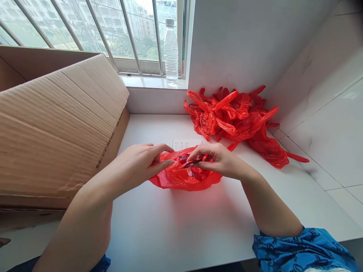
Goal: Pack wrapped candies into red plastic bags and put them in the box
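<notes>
An open red plastic bag point(181, 184) lies on the white tabletop in front of me. Small packets point(197, 173) with red and dark printed wrappers show inside its mouth. My left hand point(143, 160) grips the bag's left rim, thumb and index finger curved around the thin plastic. Over the opening, my right hand point(217, 160) pinches a small flat dark-red packet point(190, 163) between thumb and fingers. The print on this packet is too small to read. Just behind the bag, a white printed sheet point(185, 144) is partly covered.
A large open cardboard box point(62, 128) stands at left. Several crumpled red plastic bags point(235, 113) are heaped at the back right, by the wall. A clear water bottle point(171, 54) stands upright on the sill of the barred window. A tiled wall point(326, 124) bounds the right side.
</notes>
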Demonstrator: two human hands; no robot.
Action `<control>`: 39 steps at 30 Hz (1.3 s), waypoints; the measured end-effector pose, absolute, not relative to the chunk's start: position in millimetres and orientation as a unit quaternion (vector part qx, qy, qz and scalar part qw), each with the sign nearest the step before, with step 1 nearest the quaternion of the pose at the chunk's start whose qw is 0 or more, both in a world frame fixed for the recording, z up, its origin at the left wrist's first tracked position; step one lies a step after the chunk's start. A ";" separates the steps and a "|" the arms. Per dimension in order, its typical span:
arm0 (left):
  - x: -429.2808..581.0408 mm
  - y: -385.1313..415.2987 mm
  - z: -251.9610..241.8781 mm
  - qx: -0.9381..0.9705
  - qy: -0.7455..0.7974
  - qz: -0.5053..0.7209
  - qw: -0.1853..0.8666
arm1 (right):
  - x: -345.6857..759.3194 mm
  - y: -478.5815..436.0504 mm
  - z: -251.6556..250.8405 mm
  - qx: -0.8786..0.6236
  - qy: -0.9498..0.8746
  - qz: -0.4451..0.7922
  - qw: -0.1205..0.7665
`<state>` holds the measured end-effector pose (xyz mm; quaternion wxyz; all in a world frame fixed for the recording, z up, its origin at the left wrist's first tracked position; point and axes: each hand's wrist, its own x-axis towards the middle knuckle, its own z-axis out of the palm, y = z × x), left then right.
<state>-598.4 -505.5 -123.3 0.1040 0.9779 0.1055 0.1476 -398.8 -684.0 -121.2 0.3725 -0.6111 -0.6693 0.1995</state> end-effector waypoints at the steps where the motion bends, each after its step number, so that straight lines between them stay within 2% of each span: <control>1: -596.5 -507.4 -123.1 0.979 0.097 0.143 0.112 | -399.5 -683.4 -121.5 -0.606 -0.684 0.167 0.369; 5: -590.6 -515.5 -125.2 0.978 0.079 0.126 0.143 | -399.9 -678.9 -123.8 -0.570 -0.719 0.112 0.381; 10: -583.2 -518.7 -132.1 0.977 0.056 0.117 0.171 | -398.0 -674.7 -128.4 -0.552 -0.716 0.127 0.407; 17: -580.2 -517.0 -133.0 0.977 0.070 0.128 0.157 | -399.5 -673.3 -131.1 -0.585 -0.687 0.122 0.414; 25: -578.6 -512.5 -134.1 0.976 0.069 0.150 0.144 | -399.4 -675.9 -129.7 -0.623 -0.703 0.027 0.342; 30: -581.3 -509.2 -127.6 0.973 0.085 0.185 0.110 | -404.2 -683.9 -119.7 -0.697 -0.673 -0.055 0.240; 33: -585.3 -509.5 -120.8 0.961 0.114 0.231 0.105 | -404.9 -691.6 -111.6 -0.723 -0.662 -0.051 0.191; 36: -589.2 -508.4 -116.2 0.952 0.120 0.264 0.099 | -399.8 -700.5 -105.6 -0.741 -0.647 -0.039 0.175; 39: -594.7 -504.7 -115.3 0.950 0.128 0.269 0.092 | -391.6 -710.7 -101.1 -0.767 -0.607 -0.110 0.174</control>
